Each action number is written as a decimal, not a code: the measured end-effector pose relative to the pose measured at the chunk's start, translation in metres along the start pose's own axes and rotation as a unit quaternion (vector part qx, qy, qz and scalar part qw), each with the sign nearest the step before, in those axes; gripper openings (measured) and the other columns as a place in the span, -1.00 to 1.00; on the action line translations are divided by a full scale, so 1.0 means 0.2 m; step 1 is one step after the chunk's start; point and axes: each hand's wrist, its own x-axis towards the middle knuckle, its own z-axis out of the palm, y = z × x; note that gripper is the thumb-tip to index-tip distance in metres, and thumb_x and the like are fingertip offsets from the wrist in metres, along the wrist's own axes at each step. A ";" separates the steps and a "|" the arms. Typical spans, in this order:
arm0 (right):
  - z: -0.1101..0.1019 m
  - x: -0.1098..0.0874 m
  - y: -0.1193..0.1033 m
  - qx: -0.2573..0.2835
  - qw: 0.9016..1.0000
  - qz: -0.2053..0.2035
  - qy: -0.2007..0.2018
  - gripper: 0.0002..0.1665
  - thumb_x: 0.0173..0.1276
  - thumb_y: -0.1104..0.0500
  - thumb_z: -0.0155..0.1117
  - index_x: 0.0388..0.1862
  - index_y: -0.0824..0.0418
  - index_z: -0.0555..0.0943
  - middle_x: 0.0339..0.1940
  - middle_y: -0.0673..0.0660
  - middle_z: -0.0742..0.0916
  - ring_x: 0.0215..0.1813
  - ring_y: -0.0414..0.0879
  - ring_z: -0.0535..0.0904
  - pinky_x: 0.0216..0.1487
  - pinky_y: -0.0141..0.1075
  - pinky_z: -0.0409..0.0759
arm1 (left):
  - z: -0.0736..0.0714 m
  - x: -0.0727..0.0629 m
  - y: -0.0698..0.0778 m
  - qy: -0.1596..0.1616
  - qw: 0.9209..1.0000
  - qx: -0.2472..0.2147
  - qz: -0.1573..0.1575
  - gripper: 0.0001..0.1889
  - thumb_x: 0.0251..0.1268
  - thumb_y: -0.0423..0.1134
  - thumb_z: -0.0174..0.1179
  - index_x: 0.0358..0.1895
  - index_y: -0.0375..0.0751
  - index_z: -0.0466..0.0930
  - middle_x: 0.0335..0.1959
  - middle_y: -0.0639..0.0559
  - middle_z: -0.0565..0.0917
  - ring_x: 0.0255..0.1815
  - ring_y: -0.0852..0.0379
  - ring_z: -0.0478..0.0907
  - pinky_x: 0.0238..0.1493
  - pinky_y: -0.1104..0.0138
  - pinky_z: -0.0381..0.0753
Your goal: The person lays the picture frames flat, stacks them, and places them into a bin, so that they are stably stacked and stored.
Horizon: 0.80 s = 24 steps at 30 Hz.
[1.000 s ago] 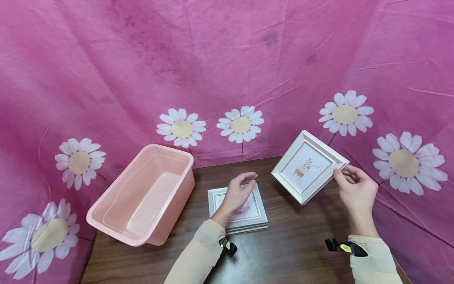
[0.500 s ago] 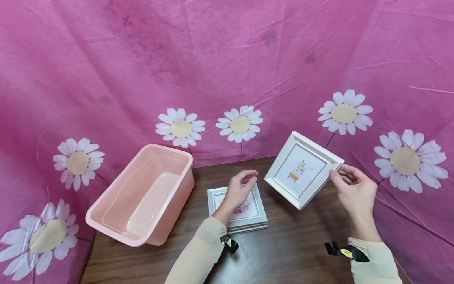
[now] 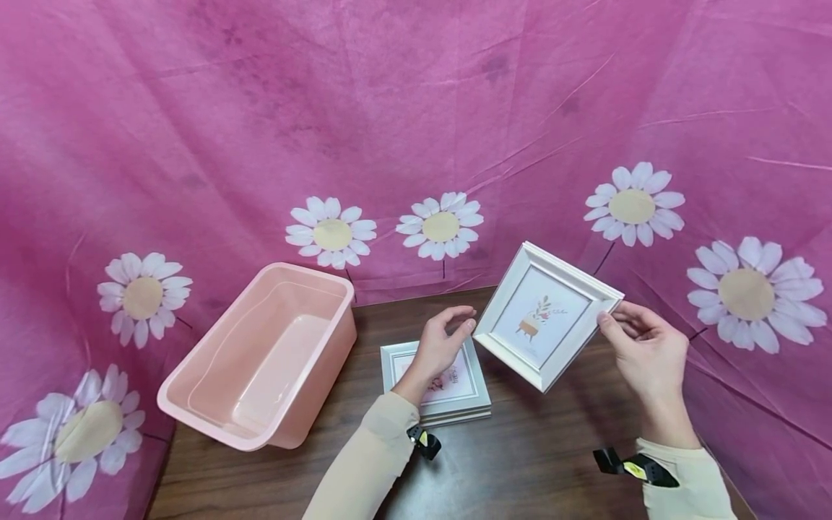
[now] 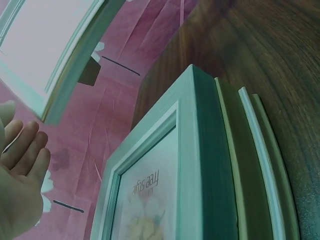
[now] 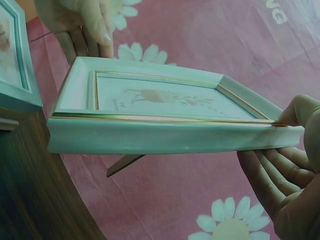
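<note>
My right hand (image 3: 650,354) pinches a white square picture frame (image 3: 549,318) by its right corner, thumb on the front and fingers behind. The frame is tilted in the air above the table, its plant picture facing me. In the right wrist view a stand leg (image 5: 124,164) sticks out from its back. My left hand (image 3: 437,347) is over a stack of similar picture frames (image 3: 479,393), fingers relaxed, holding nothing. Its fingertips are close to the held frame's left corner; the left wrist view shows a gap between them. The stack's top picture is partly hidden by my left hand.
A pink plastic bin (image 3: 328,368) stands on the left of the brown wooden table (image 3: 494,469), its open top upward. A pink cloth (image 3: 403,108) with daisies hangs behind the table and along both sides.
My right hand has brought the held picture frame left and slightly down, closer to my left hand, with its front turned more toward me. My left hand has shifted slightly right.
</note>
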 end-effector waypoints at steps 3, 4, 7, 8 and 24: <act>0.01 -0.01 -0.01 0.017 1.000 -0.005 -0.007 -0.66 0.29 0.51 0.45 -0.21 0.07 0.83 -0.45 -0.24 0.84 -0.38 -0.45 0.77 -0.28 -0.66 0.67 | 0.00 0.01 0.01 -0.007 1.000 -0.004 0.010 -0.62 0.61 -0.34 0.22 0.34 -0.47 0.60 0.27 -0.32 0.74 0.33 -0.23 0.70 0.39 0.18 0.68; 0.01 -0.02 -0.02 0.020 1.000 -0.006 -0.009 -0.66 0.29 0.52 0.44 -0.21 0.08 0.83 -0.45 -0.23 0.85 -0.39 -0.45 0.77 -0.28 -0.65 0.67 | 0.00 0.01 0.01 -0.009 1.000 -0.007 0.013 -0.62 0.62 -0.34 0.22 0.34 -0.46 0.61 0.28 -0.32 0.74 0.34 -0.23 0.69 0.40 0.19 0.67; 0.01 -0.03 -0.03 0.020 1.000 -0.011 -0.013 -0.66 0.29 0.52 0.44 -0.20 0.09 0.84 -0.45 -0.23 0.85 -0.40 -0.45 0.76 -0.30 -0.65 0.66 | -0.01 0.02 0.01 -0.018 0.999 -0.016 0.022 -0.62 0.62 -0.35 0.20 0.35 -0.46 0.60 0.30 -0.34 0.72 0.38 -0.24 0.66 0.44 0.20 0.64; 0.01 -0.03 -0.03 0.020 1.000 -0.011 -0.014 -0.67 0.29 0.52 0.44 -0.20 0.11 0.84 -0.44 -0.23 0.85 -0.40 -0.45 0.76 -0.30 -0.65 0.66 | -0.01 0.02 0.01 -0.023 0.999 -0.022 0.026 -0.62 0.62 -0.37 0.19 0.36 -0.46 0.59 0.31 -0.36 0.71 0.39 -0.26 0.64 0.46 0.18 0.63; 0.00 -0.09 -0.09 0.021 0.999 -0.020 -0.027 -0.65 0.27 0.58 0.42 -0.19 0.17 0.84 -0.44 -0.20 0.85 -0.40 -0.43 0.76 -0.34 -0.63 0.65 | -0.11 0.01 -0.03 -0.193 0.968 -0.147 0.059 -0.37 0.62 -0.37 -0.09 0.66 -0.51 0.12 0.64 -0.51 0.27 0.62 0.04 0.35 0.61 0.37 0.35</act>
